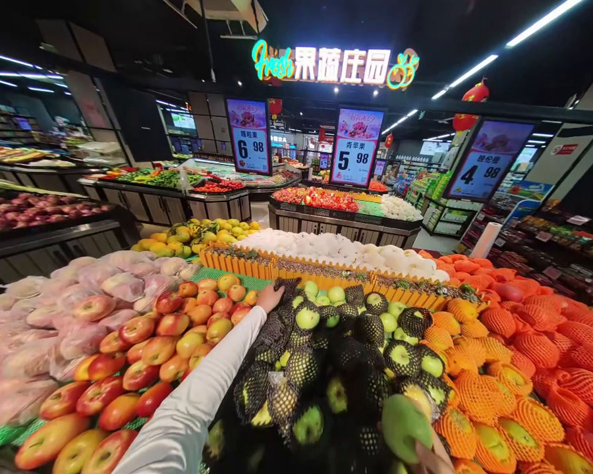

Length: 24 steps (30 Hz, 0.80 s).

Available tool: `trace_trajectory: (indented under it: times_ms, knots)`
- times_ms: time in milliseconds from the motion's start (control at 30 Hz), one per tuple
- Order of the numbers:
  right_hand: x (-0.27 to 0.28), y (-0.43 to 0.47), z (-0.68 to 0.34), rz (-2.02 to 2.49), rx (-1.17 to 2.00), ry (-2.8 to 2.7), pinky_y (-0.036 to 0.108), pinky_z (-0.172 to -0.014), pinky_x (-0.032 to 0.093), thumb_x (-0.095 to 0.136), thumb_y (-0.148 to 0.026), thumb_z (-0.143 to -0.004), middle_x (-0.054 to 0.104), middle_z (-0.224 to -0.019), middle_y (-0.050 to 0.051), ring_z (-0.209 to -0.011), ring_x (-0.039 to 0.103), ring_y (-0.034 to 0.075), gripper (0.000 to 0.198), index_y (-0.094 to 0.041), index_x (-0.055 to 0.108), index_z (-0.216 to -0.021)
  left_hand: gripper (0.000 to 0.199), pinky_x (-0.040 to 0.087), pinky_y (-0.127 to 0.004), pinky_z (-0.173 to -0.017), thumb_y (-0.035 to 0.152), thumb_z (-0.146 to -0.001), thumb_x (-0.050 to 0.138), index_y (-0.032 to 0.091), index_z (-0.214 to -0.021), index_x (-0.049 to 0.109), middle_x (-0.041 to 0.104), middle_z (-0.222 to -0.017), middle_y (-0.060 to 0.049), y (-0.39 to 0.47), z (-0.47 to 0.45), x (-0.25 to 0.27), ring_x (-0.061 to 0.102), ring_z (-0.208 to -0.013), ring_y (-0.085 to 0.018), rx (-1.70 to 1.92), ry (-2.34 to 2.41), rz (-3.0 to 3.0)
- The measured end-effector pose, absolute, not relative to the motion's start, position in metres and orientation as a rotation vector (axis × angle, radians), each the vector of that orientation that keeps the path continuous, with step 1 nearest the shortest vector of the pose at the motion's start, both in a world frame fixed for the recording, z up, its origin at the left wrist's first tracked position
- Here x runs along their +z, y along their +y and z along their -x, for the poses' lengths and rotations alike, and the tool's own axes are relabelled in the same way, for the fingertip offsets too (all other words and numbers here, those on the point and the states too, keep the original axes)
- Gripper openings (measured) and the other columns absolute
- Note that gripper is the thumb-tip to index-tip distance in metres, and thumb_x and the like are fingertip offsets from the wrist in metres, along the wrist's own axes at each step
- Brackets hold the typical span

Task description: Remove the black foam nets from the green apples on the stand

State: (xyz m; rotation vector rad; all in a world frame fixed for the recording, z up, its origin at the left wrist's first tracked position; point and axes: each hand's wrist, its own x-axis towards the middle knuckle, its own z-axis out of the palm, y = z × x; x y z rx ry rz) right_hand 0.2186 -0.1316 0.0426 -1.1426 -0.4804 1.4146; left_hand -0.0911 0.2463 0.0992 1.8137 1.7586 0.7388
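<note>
My left hand (pixel 271 297) reaches out to the far left corner of the green apple pile, fingers closed at a black foam net (pixel 287 287); whether a fruit is inside that net, I cannot tell. Low at the right, my right hand (pixel 433 457) grips a bare green apple (pixel 404 426), slightly blurred and held above the pile. Below and between the hands lie green apples (pixel 308 317), many wrapped in black netting and some bare. A yellowish netted fruit (pixel 420 400) shows just behind the held apple.
Red-yellow apples (pixel 158 347) and bagged pale fruit (pixel 34 342) lie to the left. Orange-netted fruit (pixel 479 395) and red-netted fruit (pixel 573 336) fill the right. An orange divider (pixel 321 271) runs behind the apples, with white-wrapped fruit (pixel 336 247) beyond. Price screens (pixel 358 148) hang above.
</note>
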Motion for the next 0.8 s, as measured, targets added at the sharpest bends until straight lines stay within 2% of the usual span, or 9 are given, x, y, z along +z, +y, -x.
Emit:
trace_trajectory:
  times_ms: [67,133,267,333,400,467,567,667,800]
  knots:
    - [0.054,-0.12,-0.206,1.173,1.182,-0.531,0.048,-0.106,0.045,0.08,-0.041,-0.06,0.066,-0.125,0.001,-0.124,0.057,0.031,0.065,-0.045,0.058,-0.121,0.041,0.047,-0.038,-0.095,0.042,-0.091,0.045,0.01,-0.107,0.063,0.068,-0.114,-0.019,0.227,0.095,0.109,0.062,-0.112,-0.03,0.868,1.739,-1.865]
    - [0.068,-0.108,-0.196,1.231,0.993,-0.706,0.05,-0.102,0.047,0.085,-0.038,-0.052,0.064,-0.126,0.005,-0.118,0.059,0.033,0.074,-0.035,0.058,-0.121,0.041,0.044,-0.036,-0.101,0.043,-0.093,0.042,0.012,-0.113,0.061,0.064,-0.121,-0.016,0.201,0.097,0.115,0.058,-0.118,-0.026,0.961,1.668,-1.934]
    - [0.093,-0.09,-0.182,1.273,0.836,-0.993,0.044,-0.091,0.053,0.089,-0.035,-0.047,0.062,-0.121,0.009,-0.108,0.061,0.029,0.078,-0.025,0.056,-0.117,0.031,0.039,-0.038,-0.11,0.041,-0.09,0.052,0.018,-0.108,0.064,0.06,-0.125,-0.01,0.136,0.096,0.116,0.055,-0.121,-0.023,0.961,1.171,-2.217]
    - [0.095,-0.088,-0.176,1.238,0.824,-1.03,0.041,-0.089,0.053,0.088,-0.035,-0.049,0.062,-0.118,0.008,-0.105,0.06,0.027,0.076,-0.025,0.054,-0.116,0.033,0.036,-0.042,-0.112,0.038,-0.089,0.054,0.019,-0.115,0.062,0.055,-0.134,-0.011,0.105,0.097,0.114,0.052,-0.126,-0.025,0.877,0.989,-2.315]
    - [0.091,-0.09,-0.171,1.193,0.857,-1.015,0.039,-0.086,0.053,0.087,-0.038,-0.052,0.064,-0.11,0.006,-0.099,0.061,0.025,0.069,-0.025,0.054,-0.112,0.049,0.031,-0.045,-0.116,0.037,-0.088,0.057,0.018,-0.133,0.051,0.041,-0.147,-0.014,0.079,0.099,0.111,0.041,-0.137,-0.027,0.836,0.995,-2.347]
    - [0.081,-0.095,-0.166,1.153,0.899,-0.952,0.038,-0.083,0.053,0.084,-0.044,-0.057,0.065,-0.106,0.005,-0.096,0.062,0.024,0.063,-0.025,0.055,-0.11,0.071,0.026,-0.046,-0.119,0.038,-0.086,0.06,0.017,-0.148,0.031,0.021,-0.157,-0.016,0.055,0.103,0.109,0.025,-0.146,-0.03,0.866,1.058,-2.354]
    - [0.067,-0.105,-0.16,1.16,0.879,-0.926,0.041,-0.087,0.051,0.079,-0.05,-0.064,0.065,-0.114,0.007,-0.104,0.061,0.026,0.06,-0.026,0.055,-0.114,0.085,0.023,-0.048,-0.119,0.035,-0.087,0.059,0.02,-0.154,0.009,0.001,-0.161,-0.016,0.027,0.111,0.107,0.009,-0.15,-0.033,0.966,1.12,-2.341]
    - [0.062,-0.112,-0.155,1.305,0.694,-1.118,0.043,-0.091,0.05,0.082,-0.043,-0.063,0.057,-0.127,0.01,-0.112,0.057,0.028,0.067,-0.025,0.051,-0.12,0.084,0.021,-0.051,-0.119,0.03,-0.088,0.056,0.023,-0.155,0.005,-0.002,-0.162,-0.015,0.007,0.122,0.105,0.003,-0.15,-0.034,1.089,1.146,-2.304]
    - [0.07,-0.107,-0.15,1.552,0.304,-1.64,0.05,-0.094,0.047,0.084,-0.033,-0.06,0.059,-0.118,0.012,-0.107,0.055,0.031,0.071,-0.022,0.05,-0.122,0.081,0.015,-0.052,-0.12,0.028,-0.087,0.056,0.025,-0.154,0.012,0.005,-0.161,-0.013,-0.009,0.133,0.106,0.005,-0.15,-0.033,1.2,1.201,-2.242]
